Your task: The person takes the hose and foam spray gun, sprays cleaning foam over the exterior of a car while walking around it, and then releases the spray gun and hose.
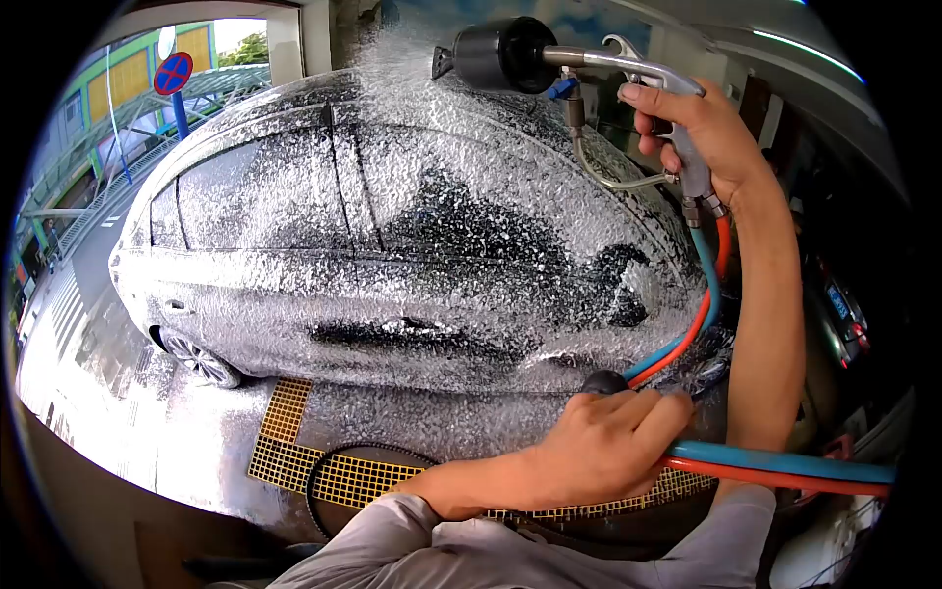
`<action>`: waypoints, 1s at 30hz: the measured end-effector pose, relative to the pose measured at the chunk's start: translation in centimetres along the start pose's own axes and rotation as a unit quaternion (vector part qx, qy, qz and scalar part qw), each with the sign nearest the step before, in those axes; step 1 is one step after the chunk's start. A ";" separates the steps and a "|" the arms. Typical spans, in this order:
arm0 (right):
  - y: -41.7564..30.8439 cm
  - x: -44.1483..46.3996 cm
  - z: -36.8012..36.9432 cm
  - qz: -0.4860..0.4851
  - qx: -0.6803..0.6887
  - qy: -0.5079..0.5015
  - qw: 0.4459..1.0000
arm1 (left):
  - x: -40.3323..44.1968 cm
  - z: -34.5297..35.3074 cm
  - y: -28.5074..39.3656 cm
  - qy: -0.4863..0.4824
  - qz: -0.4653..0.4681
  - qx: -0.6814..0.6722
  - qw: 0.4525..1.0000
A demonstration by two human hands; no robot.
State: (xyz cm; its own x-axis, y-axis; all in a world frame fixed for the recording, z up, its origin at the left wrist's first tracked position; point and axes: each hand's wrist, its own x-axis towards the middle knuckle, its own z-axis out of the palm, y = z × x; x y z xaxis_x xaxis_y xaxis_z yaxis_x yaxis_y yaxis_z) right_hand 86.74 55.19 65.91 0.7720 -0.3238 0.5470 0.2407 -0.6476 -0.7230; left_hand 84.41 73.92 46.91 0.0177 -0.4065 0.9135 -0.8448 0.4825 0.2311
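Note:
At the upper right my right hand (692, 128) grips the handle of a metal spray gun (623, 65), its black nozzle pointing left. White foam sprays from the nozzle over the roof of a dark car (294, 285), whose side is largely coated in foam. A blue hose (775, 458) and a red hose (719, 294) run from the gun's base down to my left hand (613, 442), whose fingers are wrapped round them. A dark rounded object (604, 382) shows just above that hand.
Yellow floor grating (285, 461) and a looped black hose (310, 481) lie below the car. A no-stopping sign (173, 74) stands outside at the upper left. Another vehicle's tail light (857, 331) shows at the far right.

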 end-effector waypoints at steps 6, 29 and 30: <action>-1.5 1.5 6.0 0.009 0.035 -0.032 0.999 | -0.9 -4.3 -3.8 0.174 -0.015 0.129 0.976; 10.2 -22.9 5.8 0.134 0.191 0.320 0.918 | -1.6 4.4 -10.1 -0.098 -0.122 0.011 0.988; 10.4 -22.9 5.4 0.142 0.198 0.293 0.925 | -1.4 4.3 -10.1 -0.083 -0.149 -0.009 0.985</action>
State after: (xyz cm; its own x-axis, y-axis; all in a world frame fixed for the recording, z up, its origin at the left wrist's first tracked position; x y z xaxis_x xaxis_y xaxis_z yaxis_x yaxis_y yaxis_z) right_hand 74.72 59.65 43.59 0.4146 -0.8346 0.3628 0.3641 -0.2132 -0.9066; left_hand 90.56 66.25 41.88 0.1741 -0.6536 0.7366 -0.8053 0.3360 0.4885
